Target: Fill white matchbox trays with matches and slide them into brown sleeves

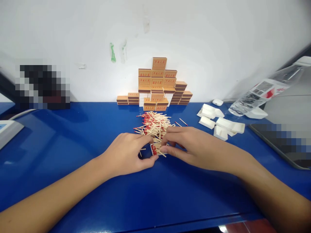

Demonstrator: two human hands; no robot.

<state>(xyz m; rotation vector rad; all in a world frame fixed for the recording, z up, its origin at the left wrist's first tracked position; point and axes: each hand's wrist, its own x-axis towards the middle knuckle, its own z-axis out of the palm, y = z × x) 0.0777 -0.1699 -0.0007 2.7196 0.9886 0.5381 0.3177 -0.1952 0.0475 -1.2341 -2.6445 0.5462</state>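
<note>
A small white matchbox tray (152, 149) with red-tipped matches in it lies on the blue table, at the near edge of a loose heap of matches (155, 124). My left hand (133, 152) grips the tray's left end between thumb and index finger. Over the tray's right end, my right hand (182, 142) has its fingers bent together at some matches; its fingertips partly hide them. One match sticks out slantwise over the tray's near edge. Behind the heap, orange matchboxes (156, 82) stand stacked against the wall.
Several empty white trays (206, 122) lie at the right, near a white earphone case (217, 102). A clear plastic bottle (257, 94) and a dark flat device (274, 142) are farther right. A blurred dark object (46, 85) stands on the left of the blue table (136, 200).
</note>
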